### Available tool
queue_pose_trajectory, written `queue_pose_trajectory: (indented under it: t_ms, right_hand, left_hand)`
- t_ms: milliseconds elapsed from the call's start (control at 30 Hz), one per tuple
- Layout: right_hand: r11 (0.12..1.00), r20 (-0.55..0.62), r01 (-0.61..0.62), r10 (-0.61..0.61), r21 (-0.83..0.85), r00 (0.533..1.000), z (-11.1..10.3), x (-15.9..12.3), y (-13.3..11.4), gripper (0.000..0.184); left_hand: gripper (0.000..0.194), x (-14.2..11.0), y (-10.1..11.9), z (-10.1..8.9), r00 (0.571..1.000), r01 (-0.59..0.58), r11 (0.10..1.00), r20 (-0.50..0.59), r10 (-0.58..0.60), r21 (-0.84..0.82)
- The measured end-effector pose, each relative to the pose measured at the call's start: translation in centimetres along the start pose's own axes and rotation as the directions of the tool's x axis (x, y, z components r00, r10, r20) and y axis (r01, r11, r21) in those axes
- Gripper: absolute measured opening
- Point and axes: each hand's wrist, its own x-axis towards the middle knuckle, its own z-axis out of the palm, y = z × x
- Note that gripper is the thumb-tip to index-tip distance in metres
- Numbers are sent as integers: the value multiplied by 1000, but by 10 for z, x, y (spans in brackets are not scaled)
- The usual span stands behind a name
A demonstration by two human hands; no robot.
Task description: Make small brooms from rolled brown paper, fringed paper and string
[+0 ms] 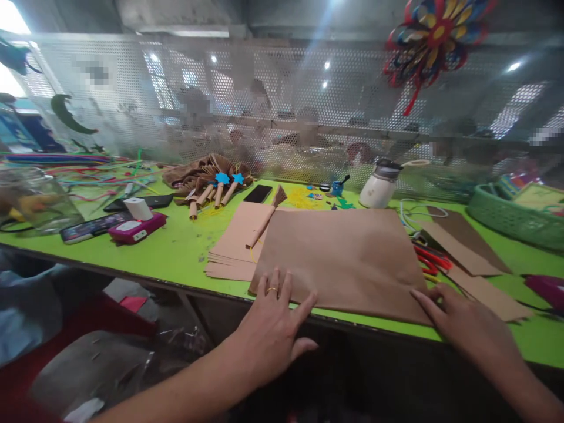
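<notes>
A large sheet of brown paper (339,252) lies at the table's front edge, slightly creased toward its right side. My left hand (275,320) rests on its lower left corner, fingers spread flat and thumb apart. At the lower right corner is my right hand (458,317), its thumb on the paper and the other fingers curled beside the edge. Under the left side of the sheet is a fanned stack of lighter brown paper (233,241). On that stack lies a rolled paper stick with a frayed end (264,220) and a yellow string.
Red-handled scissors (429,261) and cut paper strips (467,247) lie to the right, near a green basket (506,211). A white bottle (381,185) stands behind the sheet. Paper bundles with blue stars (220,188), phones (258,194) and a glass jar (39,200) are leftward.
</notes>
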Motion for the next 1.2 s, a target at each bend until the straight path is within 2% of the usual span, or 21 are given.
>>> queue_pose_trajectory:
  t_ms: [100,200,367,500,633,800,967,1200]
  right_hand:
    - [997,64,-12,17,-81,998,-6,1,-6,40]
    - [996,72,-33,39,-86,997,-16,2,-13,34]
    - [989,52,-56,63,-134,997,-25,4,-24,31]
    - [985,13,-91,94,-144,996,-24,5,-26,31]
    - [983,-14,-125,124,-134,992,-23,5,-26,30]
    - [988,-24,-123,121,-95,992,-23,4,-21,22]
    - [994,-84,-91,86,-57,993,-16,1,-14,20]
    - [996,-144,-37,25,-82,989,-7,-4,-7,28]
  left_hand:
    - [72,2,0,1,1000,-8,999,-4,8,41]
    - [70,3,-3,7,998,-33,996,-50,38,83]
    - [63,7,-11,25,974,-59,988,-211,89,142]
    - [63,10,-15,30,956,-79,980,-266,127,182]
    - [60,12,-16,26,959,-86,979,-252,132,184]
    - [53,13,-11,18,977,-92,986,-180,117,140]
    - [59,13,-8,19,983,-127,985,-117,140,116]
    - [64,12,-1,16,993,-89,993,-65,95,78]
